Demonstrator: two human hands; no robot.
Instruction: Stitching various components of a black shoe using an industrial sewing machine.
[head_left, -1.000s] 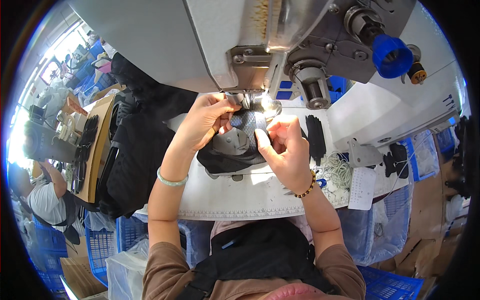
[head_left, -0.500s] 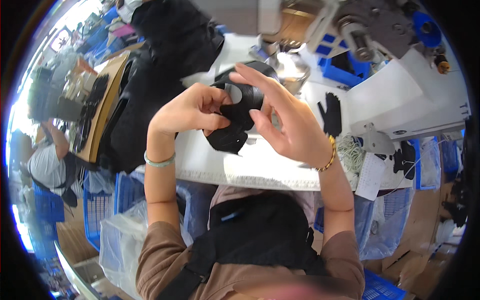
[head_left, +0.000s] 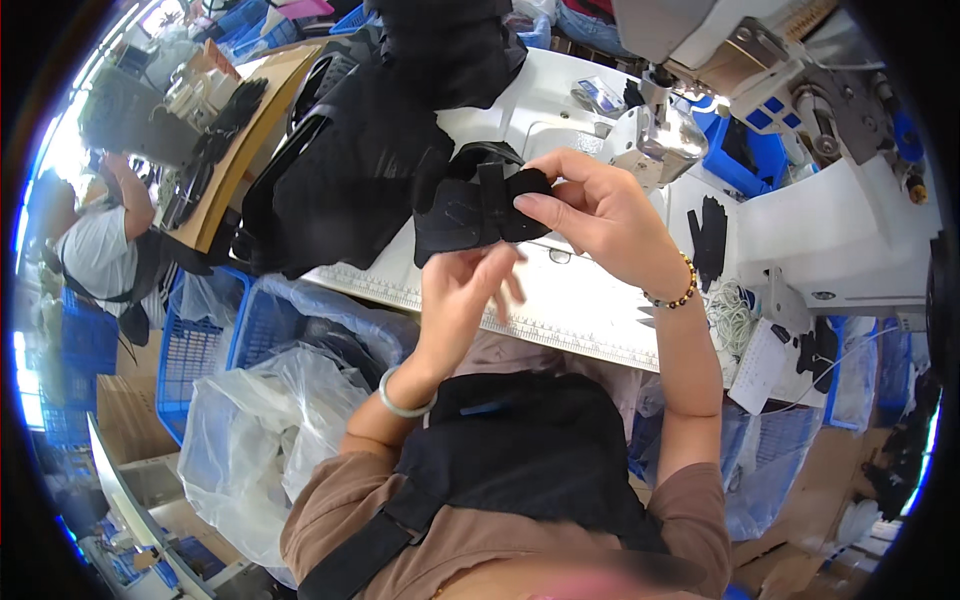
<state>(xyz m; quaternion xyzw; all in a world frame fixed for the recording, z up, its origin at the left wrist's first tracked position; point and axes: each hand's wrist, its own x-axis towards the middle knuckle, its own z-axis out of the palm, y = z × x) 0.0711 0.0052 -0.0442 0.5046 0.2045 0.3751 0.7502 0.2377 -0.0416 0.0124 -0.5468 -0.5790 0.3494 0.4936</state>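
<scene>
A black fabric piece with a strap across it (head_left: 455, 218) is held up over the white sewing table (head_left: 590, 325). My right hand (head_left: 610, 215) pinches its right end between thumb and fingers. Just under the piece's lower edge is my left hand (head_left: 462, 300), slightly blurred, its fingers apart and nothing seen in them. Whether its fingertips touch the fabric I cannot tell. Behind the held piece, to the right, stands the metal head of a sewing machine (head_left: 660, 145).
A heap of black fabric (head_left: 350, 180) covers the table's left part. To the right lie black strips (head_left: 708, 240), tangled pale cord (head_left: 730, 320) and a blue bin (head_left: 745, 150). Plastic-lined blue crates (head_left: 330, 305) stand below the front edge. Another person (head_left: 100, 240) sits far left.
My left hand has let go of the black piece and dropped toward the table's front edge. My right hand now grips the piece, which has turned to show its strap. The view has shifted.
</scene>
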